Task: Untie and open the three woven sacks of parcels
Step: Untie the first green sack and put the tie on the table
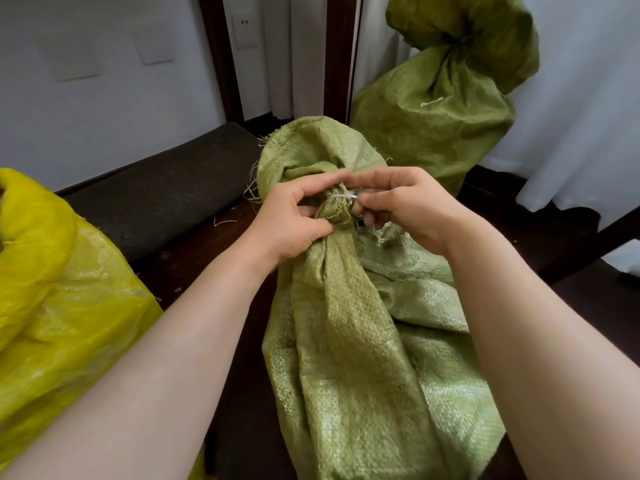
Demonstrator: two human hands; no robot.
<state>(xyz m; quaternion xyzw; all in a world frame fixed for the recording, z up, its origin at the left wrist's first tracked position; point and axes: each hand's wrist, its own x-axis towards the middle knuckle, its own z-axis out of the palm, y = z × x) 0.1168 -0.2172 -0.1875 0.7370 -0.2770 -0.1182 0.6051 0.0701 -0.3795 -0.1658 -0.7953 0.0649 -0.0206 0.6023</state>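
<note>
From the head view, you have three woven sacks and two hands in sight. Your left hand point(294, 220) curls its fingers round the bunched neck of the near green sack point(363, 341), with the thumb pressed against the fabric. Your right hand point(405, 209) pinches the one white tie point(344, 196), which wraps that neck between both sets of fingertips. A second green sack point(433, 109) stands beyond your right fingers, well apart, its neck gathered. The single yellow sack point(62, 306) lies well left of your left fingers.
</note>
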